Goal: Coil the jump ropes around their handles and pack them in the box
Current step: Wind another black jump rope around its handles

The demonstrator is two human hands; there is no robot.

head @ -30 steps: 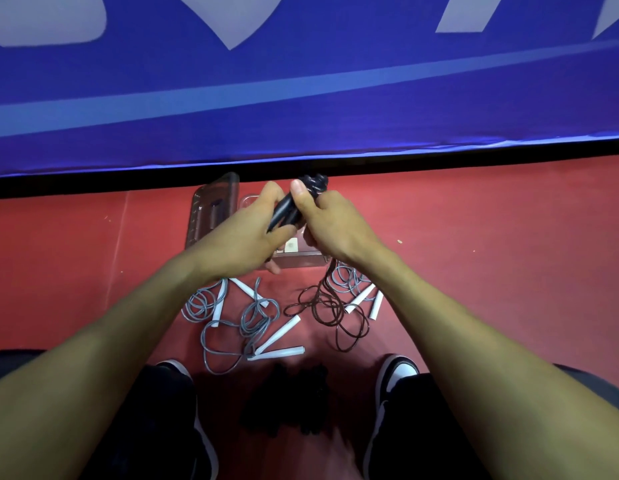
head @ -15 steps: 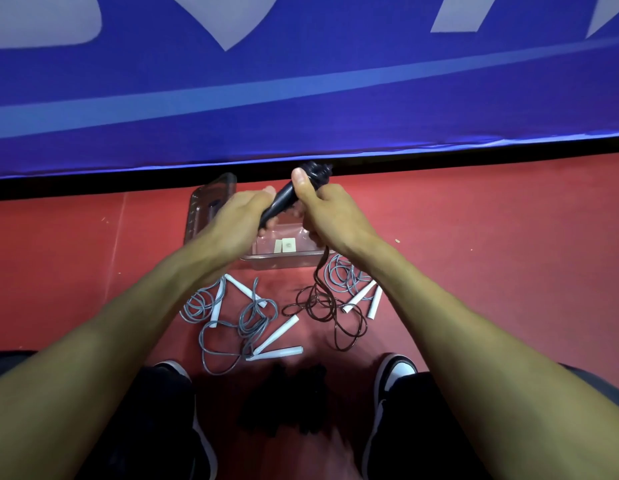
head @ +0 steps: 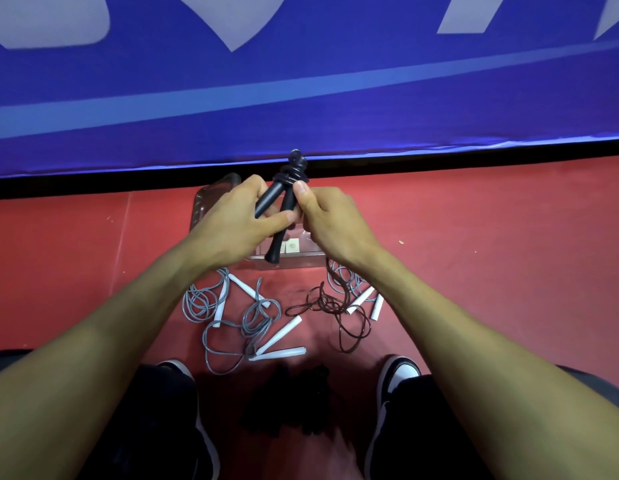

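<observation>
I hold a pair of black jump-rope handles (head: pixel 278 216) up in front of me, above the clear plastic box (head: pixel 302 259) on the red floor (head: pixel 491 244). My left hand (head: pixel 231 226) curls round the handle that slants up to the right, thumb lying across the front. My right hand (head: pixel 330 220) pinches the other handle near its top, thumb pressed against it just below the wraps. The two handles cross in a narrow X; the lower end of one pokes down past my left thumb, in front of the box's near wall. Dark rope (head: pixel 294 171) is wound round both handles at their upper ends, forming a tight knot-like bundle that stands above my fingertips.

The rest of that dark cord (head: pixel 339 310) trails down behind my right wrist and lies in loose loops on the floor. Beside it, under my right forearm, sits a grey rope with white handles (head: pixel 363 296). To the left lie two more grey ropes with white handles (head: pixel 252 320), tangled and uncoiled. The box's lid (head: pixel 211 199) leans at the box's far left side, partly hidden by my left hand. My shoes (head: pixel 398 370) frame the bottom of the view, and a blue banner (head: pixel 301 81) fills the wall ahead.
</observation>
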